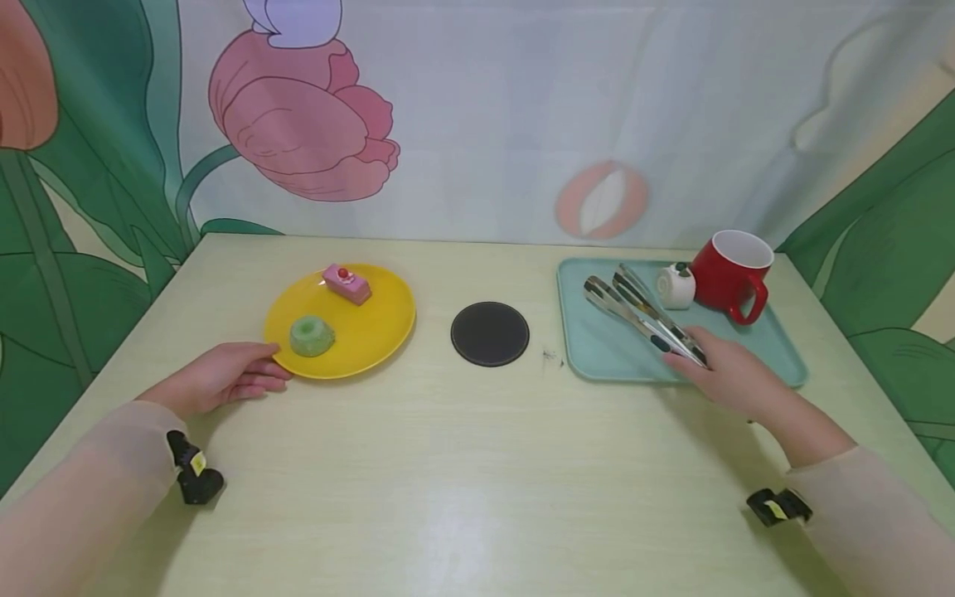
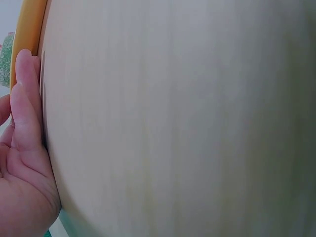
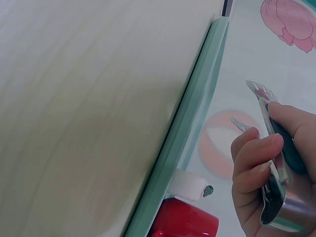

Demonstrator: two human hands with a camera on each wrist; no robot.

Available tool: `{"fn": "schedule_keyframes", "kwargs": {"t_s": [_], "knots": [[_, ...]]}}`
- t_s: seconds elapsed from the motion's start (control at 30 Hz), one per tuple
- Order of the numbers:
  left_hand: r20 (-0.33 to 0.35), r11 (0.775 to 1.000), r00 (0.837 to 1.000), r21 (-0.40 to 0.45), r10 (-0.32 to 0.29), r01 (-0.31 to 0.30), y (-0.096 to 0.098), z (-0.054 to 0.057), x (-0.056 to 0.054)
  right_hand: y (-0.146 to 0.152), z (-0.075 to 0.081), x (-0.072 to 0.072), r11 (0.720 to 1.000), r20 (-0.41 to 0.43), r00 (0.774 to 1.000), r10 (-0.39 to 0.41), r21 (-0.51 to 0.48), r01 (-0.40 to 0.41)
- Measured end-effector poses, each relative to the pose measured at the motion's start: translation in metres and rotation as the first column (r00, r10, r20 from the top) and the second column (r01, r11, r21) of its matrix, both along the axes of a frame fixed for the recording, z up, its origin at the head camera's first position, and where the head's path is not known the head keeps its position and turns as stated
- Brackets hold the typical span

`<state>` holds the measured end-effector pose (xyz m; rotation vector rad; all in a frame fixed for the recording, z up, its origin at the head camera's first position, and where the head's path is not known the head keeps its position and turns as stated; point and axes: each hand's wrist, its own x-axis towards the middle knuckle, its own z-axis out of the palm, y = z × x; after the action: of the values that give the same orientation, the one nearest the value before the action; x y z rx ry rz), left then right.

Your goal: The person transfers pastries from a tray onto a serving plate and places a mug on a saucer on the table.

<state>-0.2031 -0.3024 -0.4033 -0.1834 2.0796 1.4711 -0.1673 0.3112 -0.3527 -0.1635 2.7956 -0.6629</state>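
My left hand (image 1: pixel 230 377) holds the near left rim of a yellow plate (image 1: pixel 380 332), thumb on top and fingers beneath. On that plate sit a green ring-shaped cake (image 1: pixel 312 336) and a pink cake slice (image 1: pixel 346 284) with a red topping. Metal tongs (image 1: pixel 647 308) with dark grips are held in my right hand (image 1: pixel 727 373), over a light teal tray (image 1: pixel 597 365). Its fingers wrap the tongs' handles in the right wrist view (image 3: pixel 282 163). A white roll-shaped cake (image 1: pixel 676 287) lies on the tray beside a red mug (image 1: pixel 727 274), at its far right.
A round black coaster (image 1: pixel 490 333) lies on the pale wooden table (image 1: pixel 448 464) between plate and tray. A printed cloth (image 1: pixel 485 116) hangs behind the table's back edge. Both wrists wear small black cameras.
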Motion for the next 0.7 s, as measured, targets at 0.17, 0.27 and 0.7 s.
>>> {"fn": "schedule_keyframes", "kwargs": {"t_s": [0.17, 0.27, 0.7], "knots": [[0.003, 1.000, 1.000, -0.013, -0.006, 0.007, 0.0005, -0.0001, -0.0008, 0.0033, -0.0013, 0.0013, 1.000, -0.026, 1.000, 0.010, 0.005, -0.010], [0.004, 1.000, 1.000, -0.018, -0.010, 0.010, 0.0003, -0.0004, -0.0011, 0.0047, -0.0015, 0.0020, 1.000, -0.025, 1.000, 0.007, 0.007, -0.007], [0.006, 1.000, 1.000, -0.024, -0.008, 0.008, -0.0001, 0.0004, -0.0006, 0.0089, -0.0011, 0.0075, 1.000, -0.027, 1.000, -0.005, 0.005, 0.006]]}}
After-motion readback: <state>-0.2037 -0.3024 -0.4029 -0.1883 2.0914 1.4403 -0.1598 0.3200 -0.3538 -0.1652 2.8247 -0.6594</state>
